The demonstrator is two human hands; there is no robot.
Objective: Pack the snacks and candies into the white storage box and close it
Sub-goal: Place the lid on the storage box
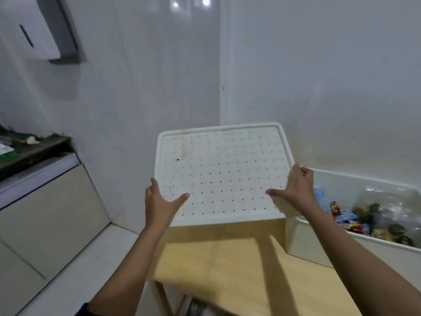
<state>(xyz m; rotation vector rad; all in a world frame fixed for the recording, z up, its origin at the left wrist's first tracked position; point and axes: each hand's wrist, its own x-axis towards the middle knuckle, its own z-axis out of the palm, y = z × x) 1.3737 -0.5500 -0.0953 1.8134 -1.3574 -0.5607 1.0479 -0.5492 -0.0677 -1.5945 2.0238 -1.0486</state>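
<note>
Head view: white-walled room, wall dispenser point(34, 30) upper left, pale wooden tabletop point(227, 270) below. The white storage box point(319, 247) stands uncovered at the tabletop's right, with the snacks and candies point(348, 220) inside. The dotted white lid point(223, 169) is held tilted above the tabletop, left of the box. The left hand point(159, 204) grips the lid's near-left corner and the right hand point(298, 188) grips its right edge, both thumbs on top.

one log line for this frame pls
step: closing | lid: gripped by left hand and right hand, not yet on box | box: open, on table | snacks: inside box
</note>
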